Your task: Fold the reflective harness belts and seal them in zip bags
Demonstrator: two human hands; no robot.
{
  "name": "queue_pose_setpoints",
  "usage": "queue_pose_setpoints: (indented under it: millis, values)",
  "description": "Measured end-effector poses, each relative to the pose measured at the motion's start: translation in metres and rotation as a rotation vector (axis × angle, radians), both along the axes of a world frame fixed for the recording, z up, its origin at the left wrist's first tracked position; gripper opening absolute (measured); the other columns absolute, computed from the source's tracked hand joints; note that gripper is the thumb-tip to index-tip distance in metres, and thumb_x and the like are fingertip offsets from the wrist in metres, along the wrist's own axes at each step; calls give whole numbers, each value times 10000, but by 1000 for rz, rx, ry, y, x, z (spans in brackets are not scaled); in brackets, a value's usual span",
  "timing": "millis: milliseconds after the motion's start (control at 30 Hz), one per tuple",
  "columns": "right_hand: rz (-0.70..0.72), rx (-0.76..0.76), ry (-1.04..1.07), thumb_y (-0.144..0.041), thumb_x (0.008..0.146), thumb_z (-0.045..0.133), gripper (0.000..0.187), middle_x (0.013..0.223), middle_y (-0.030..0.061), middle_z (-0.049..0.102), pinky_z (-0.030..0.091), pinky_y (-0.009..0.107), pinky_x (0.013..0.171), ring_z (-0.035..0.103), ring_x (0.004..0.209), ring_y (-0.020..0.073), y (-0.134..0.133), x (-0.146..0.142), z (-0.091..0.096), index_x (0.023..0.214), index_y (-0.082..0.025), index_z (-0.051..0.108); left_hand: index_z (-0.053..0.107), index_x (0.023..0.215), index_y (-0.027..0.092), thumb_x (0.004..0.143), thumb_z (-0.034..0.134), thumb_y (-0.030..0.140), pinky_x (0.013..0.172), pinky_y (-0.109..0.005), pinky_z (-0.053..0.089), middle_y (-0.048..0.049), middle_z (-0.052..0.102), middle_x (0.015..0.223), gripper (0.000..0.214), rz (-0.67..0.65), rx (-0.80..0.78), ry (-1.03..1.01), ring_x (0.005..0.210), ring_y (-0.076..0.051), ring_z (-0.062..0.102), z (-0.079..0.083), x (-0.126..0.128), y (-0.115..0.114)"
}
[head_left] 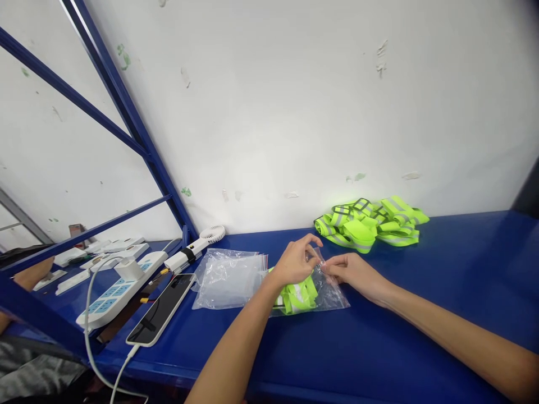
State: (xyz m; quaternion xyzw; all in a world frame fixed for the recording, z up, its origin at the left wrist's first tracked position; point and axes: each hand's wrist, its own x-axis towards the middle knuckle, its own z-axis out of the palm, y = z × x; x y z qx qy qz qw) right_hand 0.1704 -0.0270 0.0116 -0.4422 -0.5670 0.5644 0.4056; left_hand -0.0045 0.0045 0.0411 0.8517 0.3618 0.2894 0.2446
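My left hand and my right hand meet over a clear plastic zip bag lying on the blue table. Both hands pinch the bag's upper edge with closed fingertips. Inside the bag sits a folded neon-green reflective strap. A pile of several more neon-green reflective straps lies behind my hands by the white wall.
A stack of empty clear zip bags lies left of my hands. Further left are a smartphone on a cable, a white power strip, and a small white hand fan. A blue metal frame rises at left.
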Motion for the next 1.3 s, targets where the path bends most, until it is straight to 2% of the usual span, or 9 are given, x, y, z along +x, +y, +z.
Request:
queue_pose_setpoints:
  millis: [167,300,567,733,833,967,1100,1300]
  values:
    - [80,116,-55,-343,750,640,240,562,2,602,405,247,562,497,535,121,-1,3,0,591,-162,641,518,1100,206,757,485,154,590,-225,388,6,708,816,349,-10,19,36,578,-110,525,3,2,-5]
    - [68,152,-99,-394,763,623,275,565,-3,587,395,252,567,493,541,129,-3,3,2,608,-167,633,517,1108,208,755,485,146,596,-222,394,9,712,820,360,-17,43,49,602,-118,537,4,3,-5]
    - [22,160,-99,-387,768,618,241,584,-23,562,376,250,561,488,544,125,1,3,-4,682,-162,610,515,1178,246,829,407,155,702,-234,431,15,697,864,377,-39,71,98,779,-154,626,7,1,-7]
    - [61,186,-64,-401,819,570,244,598,-27,560,359,244,531,475,516,115,4,3,-8,736,-172,561,521,1184,248,855,411,173,678,-231,414,31,658,777,355,-39,106,140,723,-150,602,11,1,-10]
    - [66,253,-133,-399,839,548,245,584,-42,508,336,237,514,448,516,111,3,2,-8,737,-177,529,528,1184,252,891,385,199,675,-235,403,29,657,788,329,-44,135,152,739,-155,598,12,1,-12]
    - [63,295,-219,-428,870,495,285,587,-48,461,316,231,498,410,512,105,-1,1,-3,734,-179,516,541,1162,260,933,336,229,678,-242,397,19,661,832,308,-3,170,124,748,-156,593,10,1,-13]
    - [71,272,-276,-396,866,492,282,562,-61,406,286,221,473,358,483,87,-4,3,1,686,-179,499,537,1148,256,926,366,232,668,-241,396,22,640,780,282,64,169,76,712,-154,581,6,0,-11]
    - [131,260,-364,-298,834,511,184,585,-41,468,311,224,504,413,524,103,-11,9,3,708,-167,540,521,1144,243,921,380,237,660,-239,395,15,664,791,264,98,110,-24,713,-155,592,1,-2,-10]
